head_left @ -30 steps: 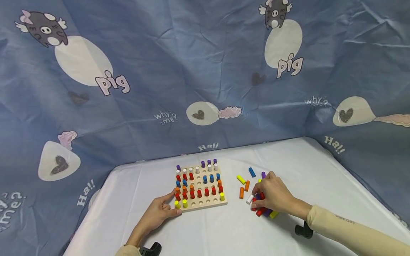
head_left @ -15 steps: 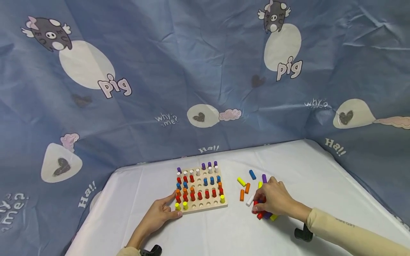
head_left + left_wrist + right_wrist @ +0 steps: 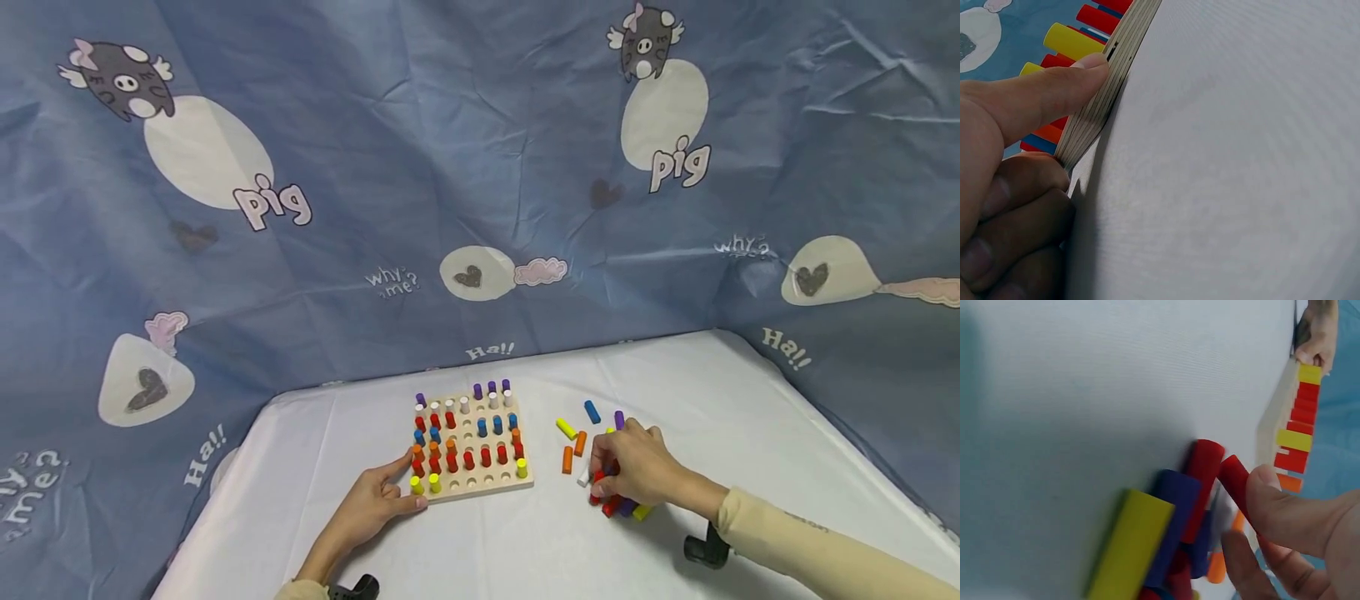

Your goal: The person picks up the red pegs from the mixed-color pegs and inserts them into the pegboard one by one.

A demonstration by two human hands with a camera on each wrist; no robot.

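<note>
A wooden pegboard (image 3: 480, 490) stands on the white-covered table, with rows of purple, white, red, blue, orange and yellow pegs upright in its holes. At its front left corner my left hand (image 3: 371, 504) holds it, thumb on the front edge and index finger along the left side; the left wrist view shows the thumb against the layered wood edge (image 3: 1100, 94). Over the loose pegs to the right, my right hand (image 3: 637, 467) pinches a red peg (image 3: 1235, 481) between thumb and fingers. Below it lie a yellow peg (image 3: 1132, 544), a purple peg (image 3: 1169, 519) and another red peg (image 3: 1205, 481).
Left of the pile lie a white peg (image 3: 583, 474), two orange pegs, a yellow peg (image 3: 566, 428) and a blue peg (image 3: 592, 412). A purple peg (image 3: 619, 420) sits behind the right hand. Patterned blue cloth (image 3: 337, 208) hangs behind the table.
My right hand has shifted slightly within the pile and now pinches a red peg. The left hand stays at the pegboard's corner. The head view has tilted slightly.
</note>
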